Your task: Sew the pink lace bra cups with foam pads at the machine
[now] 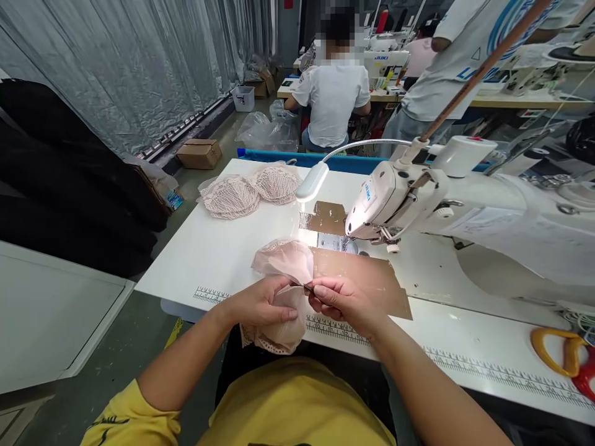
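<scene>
My left hand is closed around a pink lace bra cup piece at the near edge of the white sewing table. My right hand pinches the same piece at its middle, fingertips meeting the left hand's. The fabric folds upward above my hands and hangs down below the left palm. A white sewing machine stands just beyond, its needle area lit by a gooseneck lamp.
A pile of pink lace cups lies at the table's far left. Brown card covers the table by the machine. Orange-handled scissors sit at the right edge. Other people sit and stand at machines behind. Grey curtain on the left.
</scene>
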Motion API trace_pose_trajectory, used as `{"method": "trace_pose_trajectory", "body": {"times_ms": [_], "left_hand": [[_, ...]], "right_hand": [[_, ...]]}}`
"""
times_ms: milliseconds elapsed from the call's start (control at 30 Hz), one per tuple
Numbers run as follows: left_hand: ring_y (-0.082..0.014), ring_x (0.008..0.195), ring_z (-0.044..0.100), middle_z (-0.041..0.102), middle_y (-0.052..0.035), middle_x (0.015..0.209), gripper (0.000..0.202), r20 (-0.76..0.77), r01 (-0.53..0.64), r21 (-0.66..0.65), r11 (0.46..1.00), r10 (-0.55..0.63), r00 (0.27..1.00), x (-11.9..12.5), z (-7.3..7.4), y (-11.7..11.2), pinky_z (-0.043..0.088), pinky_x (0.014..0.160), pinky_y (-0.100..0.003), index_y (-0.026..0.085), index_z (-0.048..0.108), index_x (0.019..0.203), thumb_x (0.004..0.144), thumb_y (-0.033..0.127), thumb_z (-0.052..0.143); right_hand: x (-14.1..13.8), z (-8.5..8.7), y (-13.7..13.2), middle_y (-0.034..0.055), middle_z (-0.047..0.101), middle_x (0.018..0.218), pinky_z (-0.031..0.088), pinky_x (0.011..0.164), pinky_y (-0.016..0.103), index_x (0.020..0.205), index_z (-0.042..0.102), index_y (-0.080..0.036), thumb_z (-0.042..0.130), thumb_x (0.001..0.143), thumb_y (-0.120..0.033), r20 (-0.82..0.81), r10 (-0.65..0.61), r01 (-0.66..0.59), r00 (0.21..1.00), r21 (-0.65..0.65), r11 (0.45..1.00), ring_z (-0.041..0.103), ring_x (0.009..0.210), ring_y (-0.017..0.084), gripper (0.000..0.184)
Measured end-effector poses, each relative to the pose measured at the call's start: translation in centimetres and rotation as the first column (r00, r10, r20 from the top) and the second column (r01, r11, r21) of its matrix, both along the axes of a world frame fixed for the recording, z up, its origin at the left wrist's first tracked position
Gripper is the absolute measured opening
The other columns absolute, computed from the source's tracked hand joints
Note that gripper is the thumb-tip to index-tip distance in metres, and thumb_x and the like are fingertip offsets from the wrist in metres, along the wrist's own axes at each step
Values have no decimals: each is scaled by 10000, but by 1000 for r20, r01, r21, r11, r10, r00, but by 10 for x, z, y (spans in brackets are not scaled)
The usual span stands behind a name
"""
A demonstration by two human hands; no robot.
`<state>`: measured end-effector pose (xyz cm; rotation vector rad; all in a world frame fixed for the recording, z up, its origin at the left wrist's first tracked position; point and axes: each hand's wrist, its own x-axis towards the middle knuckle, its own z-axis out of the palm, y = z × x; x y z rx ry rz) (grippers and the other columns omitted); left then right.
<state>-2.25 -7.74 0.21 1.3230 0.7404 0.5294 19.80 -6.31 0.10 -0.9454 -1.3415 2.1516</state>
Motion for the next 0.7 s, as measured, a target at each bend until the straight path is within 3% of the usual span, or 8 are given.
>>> {"method": "trace_pose_trajectory", "body": {"times_ms": [133, 367, 567, 700], "left_hand": [[-166, 841, 569, 611, -79, 1018, 376, -33, 15, 59, 998, -13, 999, 0, 1, 2, 445, 739, -252, 125, 548, 1086, 777, 306, 665], [-152, 771, 560, 620, -53, 921, 333, -81, 29, 114, 993, -20, 997, -3, 5, 2, 452, 665, -234, 129, 561, 1042, 787, 321, 658], [-244, 1063, 575, 623, -107, 1159, 443, -76, 114, 206, 972, -101, 992, -3, 4, 6, 449, 917, -332, 139, 549, 1222, 816, 304, 616], [-278, 1320, 373, 450, -122, 1400, 635, -152, 97, 315, 944, -51, 987, -5, 1, 7, 304, 1077, -369, 185, 425, 1372, 788, 275, 659]], "right_hand": [[-1, -3, 1, -39, 447, 623, 69, 432, 222, 758, 567, -148, 641, 771, -554, -28, 2, -1, 1000, 14, 1000, 209, 460, 33, 413], [-1, -6, -2, -46, 433, 576, 76, 411, 214, 841, 639, -134, 680, 754, -507, -79, -37, 39, 996, 16, 999, 233, 458, 39, 385], [-5, -8, -4, -41, 443, 549, 85, 396, 210, 640, 569, -141, 671, 765, -496, -141, -7, 14, 990, 45, 999, 234, 436, 29, 391], [-1, -5, -5, -53, 429, 528, 102, 389, 198, 789, 651, -136, 639, 767, -552, -85, -71, 78, 994, 90, 993, 233, 413, 34, 416]]}}
